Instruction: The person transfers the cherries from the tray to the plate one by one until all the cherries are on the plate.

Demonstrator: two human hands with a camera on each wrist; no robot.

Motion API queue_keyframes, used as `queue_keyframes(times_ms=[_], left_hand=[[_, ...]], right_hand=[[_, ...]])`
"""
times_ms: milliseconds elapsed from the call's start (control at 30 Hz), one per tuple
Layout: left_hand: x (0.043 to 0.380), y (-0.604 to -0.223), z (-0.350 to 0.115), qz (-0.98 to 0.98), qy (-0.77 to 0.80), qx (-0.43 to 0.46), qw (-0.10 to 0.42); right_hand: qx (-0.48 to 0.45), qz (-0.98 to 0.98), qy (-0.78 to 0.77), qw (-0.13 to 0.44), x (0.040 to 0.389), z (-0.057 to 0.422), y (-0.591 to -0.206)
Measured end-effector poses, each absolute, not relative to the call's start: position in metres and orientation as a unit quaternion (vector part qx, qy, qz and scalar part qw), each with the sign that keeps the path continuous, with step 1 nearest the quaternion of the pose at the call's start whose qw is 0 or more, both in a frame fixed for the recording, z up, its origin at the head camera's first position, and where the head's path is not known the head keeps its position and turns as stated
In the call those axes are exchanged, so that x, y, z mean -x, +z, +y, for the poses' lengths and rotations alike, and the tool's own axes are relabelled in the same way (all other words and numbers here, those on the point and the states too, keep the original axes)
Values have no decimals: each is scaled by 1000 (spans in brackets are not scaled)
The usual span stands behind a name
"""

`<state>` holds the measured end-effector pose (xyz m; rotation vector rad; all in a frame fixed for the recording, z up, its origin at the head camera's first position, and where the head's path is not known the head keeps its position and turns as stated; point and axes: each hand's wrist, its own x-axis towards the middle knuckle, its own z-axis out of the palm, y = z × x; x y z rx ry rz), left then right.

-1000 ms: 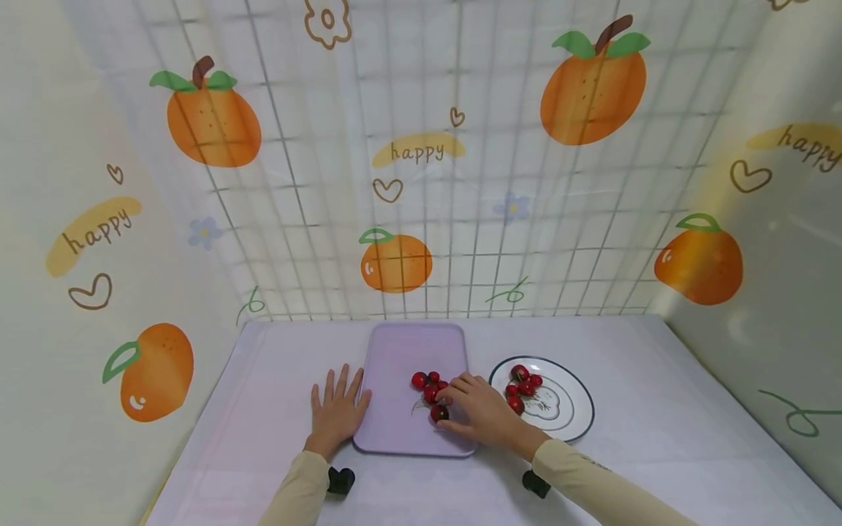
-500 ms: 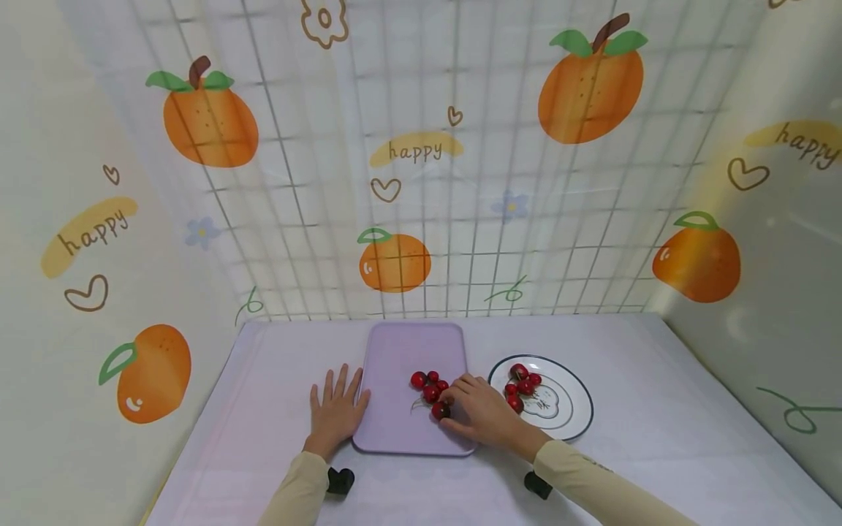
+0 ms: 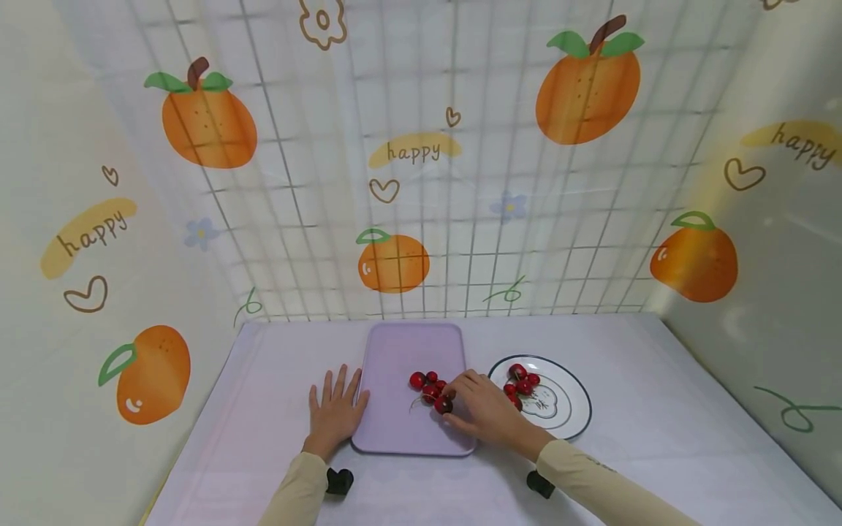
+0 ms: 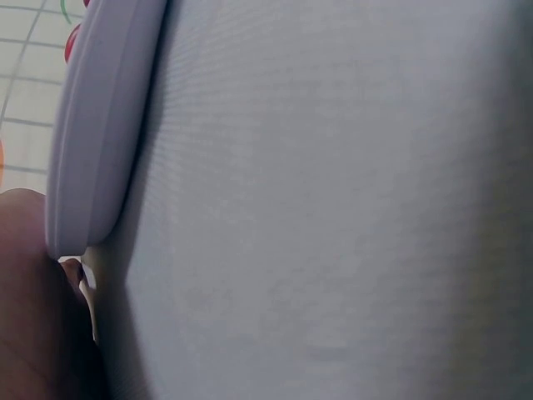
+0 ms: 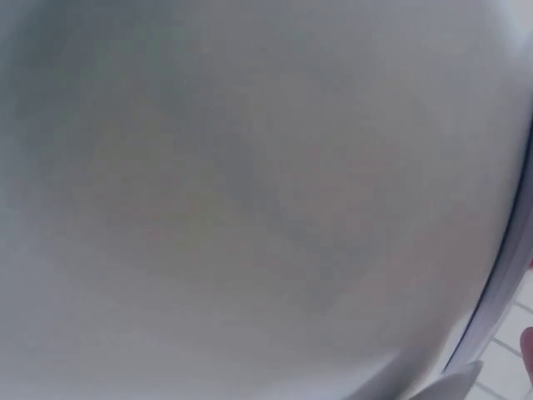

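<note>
Several red cherries lie in a small group on the lilac tray, some with thin stems. My right hand reaches over the tray's right edge, and its thumb and forefinger pinch a dark red cherry at the near side of the group. Flat on the table with spread fingers, my left hand rests along the tray's left edge, the thumb at the rim. The left wrist view shows the tray's side wall close to that hand. The right wrist view is mostly blurred pale surface.
To the right stands a white plate with a dark rim, holding several more cherries; the right forearm passes in front of its near edge. A white cloth covers the table. Behind it hangs a curtain printed with oranges.
The cherry at my right fingertips has shifted slightly away from me and to the right, along with the thumb and forefinger. My left hand has stayed in place.
</note>
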<state>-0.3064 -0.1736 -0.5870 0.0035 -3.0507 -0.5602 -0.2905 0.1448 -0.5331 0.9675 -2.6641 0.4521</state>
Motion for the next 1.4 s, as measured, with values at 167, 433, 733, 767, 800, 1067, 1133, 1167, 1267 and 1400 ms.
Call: queue_keyframes(times_ms=[167, 433, 733, 767, 800, 1067, 1133, 1167, 1267, 1400], left_hand=[[306, -588, -173, -983, -181, -1, 21], [311, -594, -175, -985, -172, 0, 20], [313, -596, -176, -985, -172, 0, 19], [312, -596, -176, -985, -173, -1, 18], [312, -596, -176, -985, -174, 0, 20], [312, -594, -176, -984, -175, -1, 21], [312, -593, -175, -985, -173, -1, 14], [312, -593, -175, -984, -176, 0, 14], [312, -592, -175, -984, -178, 2, 12], [311, -593, -175, -984, -177, 0, 13]], right_hand=[[-335, -916, 168, 144, 289, 148, -532], [-323, -919, 160, 163, 290, 152, -534], [-304, -928, 136, 167, 294, 156, -533], [-302, -928, 134, 171, 294, 157, -533], [-302, -928, 135, 175, 294, 158, -532], [-297, -928, 127, 184, 294, 165, -528], [-297, -928, 123, 187, 294, 168, -528], [-297, -928, 122, 190, 294, 169, -528], [-293, -926, 126, 201, 295, 172, -530], [-282, -927, 127, 212, 297, 178, -534]])
